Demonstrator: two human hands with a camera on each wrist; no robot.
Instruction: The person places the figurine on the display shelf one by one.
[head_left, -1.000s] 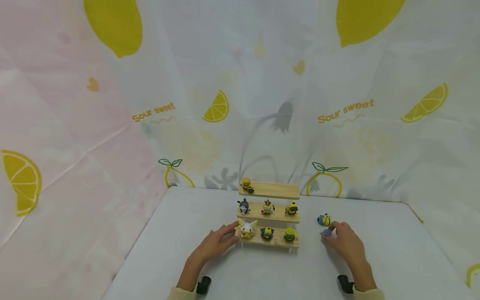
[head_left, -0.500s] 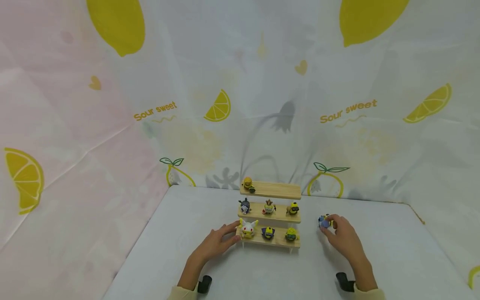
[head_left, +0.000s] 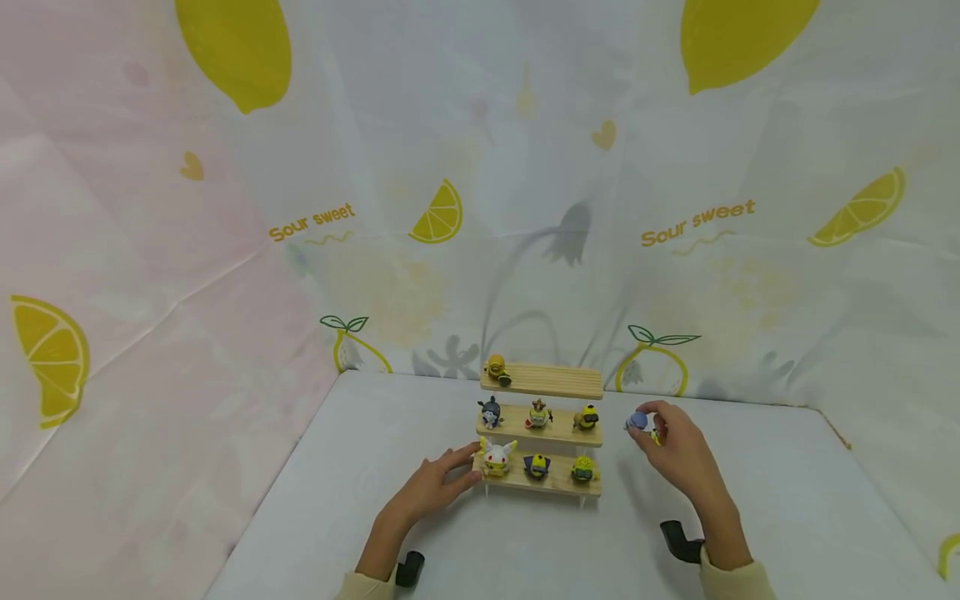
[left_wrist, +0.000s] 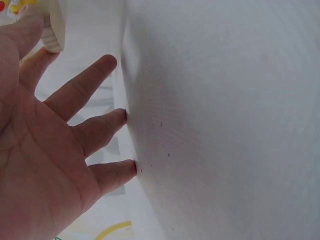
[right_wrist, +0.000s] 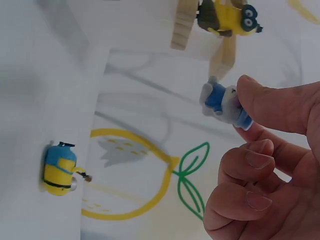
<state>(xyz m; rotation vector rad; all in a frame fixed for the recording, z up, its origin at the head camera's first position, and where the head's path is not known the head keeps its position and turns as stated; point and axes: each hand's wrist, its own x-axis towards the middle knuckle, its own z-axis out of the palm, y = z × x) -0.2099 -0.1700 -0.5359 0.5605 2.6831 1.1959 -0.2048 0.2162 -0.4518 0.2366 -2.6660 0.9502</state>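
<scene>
My left hand pinches the left end of the lowest plank of a three-tier wooden display shelf. In the left wrist view its thumb and index finger meet the plank end, while the other fingers spread straight over the white tabletop. Raised off the table to the right of the shelf, my right hand pinches a small blue-and-white figurine between thumb and index finger. A yellow-and-blue minion figurine is on the table, partly hidden behind the right hand in the head view.
One figurine stands at the left of the top plank. The middle plank carries a dark-haired figurine and two yellow ones; the bottom has a white-eared figurine and two yellow ones. Lemon-print cloth hangs behind the table.
My right hand has lifted the blue-and-white figurine off the table and carried it away from me and slightly left, past the lying minion. The left hand has stayed at the shelf.
</scene>
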